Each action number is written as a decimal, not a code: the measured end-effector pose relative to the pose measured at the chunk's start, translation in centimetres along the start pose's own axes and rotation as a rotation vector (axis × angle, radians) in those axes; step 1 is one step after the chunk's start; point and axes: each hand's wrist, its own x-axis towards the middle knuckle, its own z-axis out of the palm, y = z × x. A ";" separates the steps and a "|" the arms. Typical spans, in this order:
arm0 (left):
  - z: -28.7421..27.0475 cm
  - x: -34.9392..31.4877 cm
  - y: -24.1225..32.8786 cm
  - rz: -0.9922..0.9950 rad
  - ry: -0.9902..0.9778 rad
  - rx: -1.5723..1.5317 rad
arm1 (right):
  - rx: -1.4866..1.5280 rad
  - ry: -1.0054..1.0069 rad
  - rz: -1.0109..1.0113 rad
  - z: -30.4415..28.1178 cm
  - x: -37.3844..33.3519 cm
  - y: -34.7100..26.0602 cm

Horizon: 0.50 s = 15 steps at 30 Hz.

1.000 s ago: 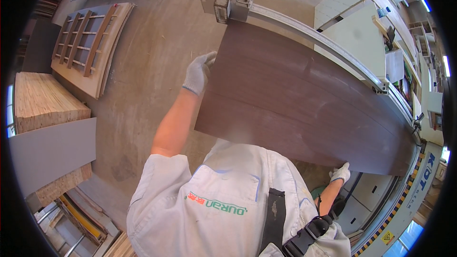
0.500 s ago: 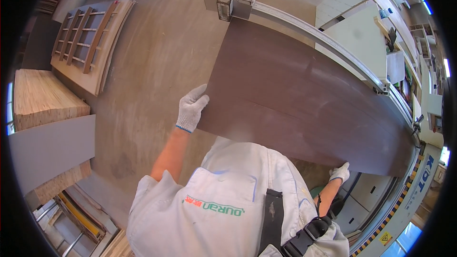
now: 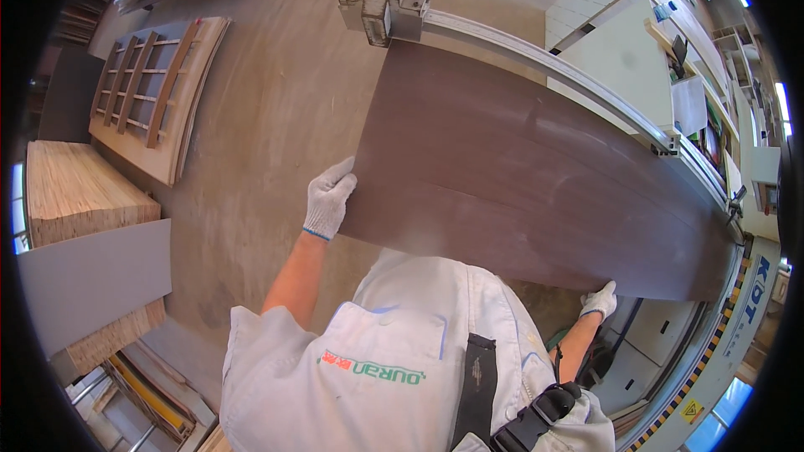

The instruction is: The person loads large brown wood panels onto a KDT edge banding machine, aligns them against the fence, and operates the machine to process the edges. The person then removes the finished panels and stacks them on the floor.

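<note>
A large dark brown panel (image 3: 519, 176) stretches from in front of my body toward the far right, its right end at a machine. My left hand (image 3: 329, 198), in a white knit glove, grips the panel's left edge near the close corner. The thumb shows by the edge, and the fingertips are partly hidden. At the right, my gloved right hand (image 3: 598, 300) holds the panel's near edge, its fingers mostly out of sight under or behind it. A metal guide rail (image 3: 544, 63) with a stop block (image 3: 387, 10) lies along the panel's far edge.
The machine's side (image 3: 712, 360) with a striped yellow-black edge stands at right. Pale boards (image 3: 620, 63) lie beyond the rail. To the left are a stack of light wood strips (image 3: 88, 188), a grey board (image 3: 96, 280) and boards topped with a slatted frame (image 3: 155, 88).
The view has turned slightly; the panel, the rail and my left hand now appear a little further left. Both hands keep their hold on the panel.
</note>
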 end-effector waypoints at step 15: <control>0.7 -1.0 0.5 -0.016 0.043 -0.008 | 0.088 -0.038 -0.057 0.1 -0.6 0.5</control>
